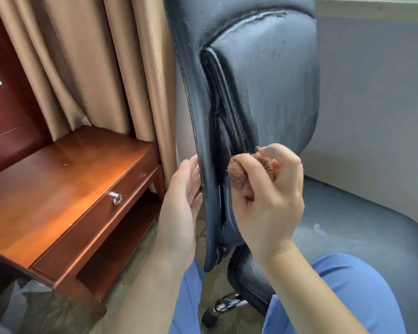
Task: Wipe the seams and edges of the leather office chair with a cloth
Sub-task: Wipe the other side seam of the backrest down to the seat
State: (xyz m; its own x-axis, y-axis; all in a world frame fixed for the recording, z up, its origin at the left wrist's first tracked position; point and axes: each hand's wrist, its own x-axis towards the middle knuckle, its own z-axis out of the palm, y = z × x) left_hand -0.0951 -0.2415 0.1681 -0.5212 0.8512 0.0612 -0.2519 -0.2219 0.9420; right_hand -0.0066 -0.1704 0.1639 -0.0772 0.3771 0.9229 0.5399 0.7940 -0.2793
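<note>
The dark leather office chair point(263, 92) fills the middle and right of the view, its backrest standing nearly upright with its long axis running top to bottom, leaning slightly so the top tilts toward the upper right. Its padded front faces right, over the seat point(348, 225), and its stitched side edge faces the camera. The right hand point(268, 201) has its fingers curled round a bunched reddish-brown cloth point(239, 174), pressing the wad into the seam groove between the backrest's outer edge and the inner cushion, low on the back. The left hand point(181, 208) lies flat with straight fingers against the outer side of that edge, holding nothing; its fingertips go out of sight behind the leather. The top of the backrest is cut off by the upper border, and the seat runs off the right side. Of the base only a chrome leg and one caster point(209, 319) show. Blue trouser legs point(348, 297) cover the seat's front. To the left stand a wooden side table point(58, 189) with a drawer and tan curtains point(94, 56).
</note>
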